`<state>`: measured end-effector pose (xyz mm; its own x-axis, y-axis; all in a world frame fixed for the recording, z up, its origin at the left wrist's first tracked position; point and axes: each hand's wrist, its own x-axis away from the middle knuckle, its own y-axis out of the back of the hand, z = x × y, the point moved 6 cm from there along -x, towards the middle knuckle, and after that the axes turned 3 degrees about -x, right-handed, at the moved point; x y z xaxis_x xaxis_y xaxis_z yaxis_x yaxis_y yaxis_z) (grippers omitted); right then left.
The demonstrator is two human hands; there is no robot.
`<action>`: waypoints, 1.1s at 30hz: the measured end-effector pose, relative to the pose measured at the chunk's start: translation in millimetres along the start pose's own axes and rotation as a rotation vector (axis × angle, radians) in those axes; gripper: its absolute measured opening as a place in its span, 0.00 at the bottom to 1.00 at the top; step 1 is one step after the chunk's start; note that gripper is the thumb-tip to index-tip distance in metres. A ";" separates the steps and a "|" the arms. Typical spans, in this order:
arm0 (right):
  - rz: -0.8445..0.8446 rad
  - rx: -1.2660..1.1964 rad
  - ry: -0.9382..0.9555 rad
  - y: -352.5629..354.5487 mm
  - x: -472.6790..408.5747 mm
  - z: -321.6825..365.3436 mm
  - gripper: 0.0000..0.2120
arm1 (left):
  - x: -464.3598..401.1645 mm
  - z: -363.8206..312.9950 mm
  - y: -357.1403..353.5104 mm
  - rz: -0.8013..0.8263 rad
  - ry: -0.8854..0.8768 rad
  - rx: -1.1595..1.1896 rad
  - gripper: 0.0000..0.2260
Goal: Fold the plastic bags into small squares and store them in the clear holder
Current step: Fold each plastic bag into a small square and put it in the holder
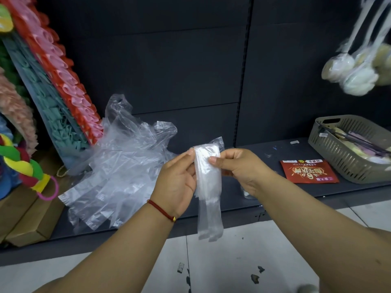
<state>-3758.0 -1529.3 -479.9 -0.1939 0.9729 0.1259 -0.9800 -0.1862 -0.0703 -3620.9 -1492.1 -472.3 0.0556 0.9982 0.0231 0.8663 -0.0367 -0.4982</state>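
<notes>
Both hands pinch a folded plastic strip above the shelf edge.
The left hand [176, 182] and right hand [238, 169] grip the top of the narrow folded bag [208, 193], which hangs down between them; loose plastic bags [118, 166] lie heaped on the dark shelf [275, 187] just left, a basket [349, 149] well right.

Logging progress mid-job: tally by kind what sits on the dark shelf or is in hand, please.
Clear plastic bag folded into a long strip, held by left hand and right hand: 1
Loose pile of clear plastic bags, number cannot be told: 1
Red foil packet: 1
Grey slotted plastic basket: 1
Total: 4
</notes>
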 end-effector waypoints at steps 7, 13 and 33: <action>-0.001 0.006 0.069 -4.1 2.2 4.2 0.09 | 0.1 -0.2 0.5 0.007 -0.076 -0.141 0.17; -0.042 -0.019 0.126 -4.1 4.5 9.1 0.09 | -2.7 -0.5 1.5 -0.014 -0.082 -0.105 0.21; 0.219 -0.089 -0.477 -20.3 31.7 -5.4 0.41 | -1.2 -18.4 27.1 -0.259 -0.105 -0.560 0.04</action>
<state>-3744.0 -1493.9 -479.9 -0.4131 0.7378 0.5338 -0.9105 -0.3459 -0.2265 -3588.3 -1495.1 -469.8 -0.2151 0.9764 -0.0173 0.9755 0.2157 0.0429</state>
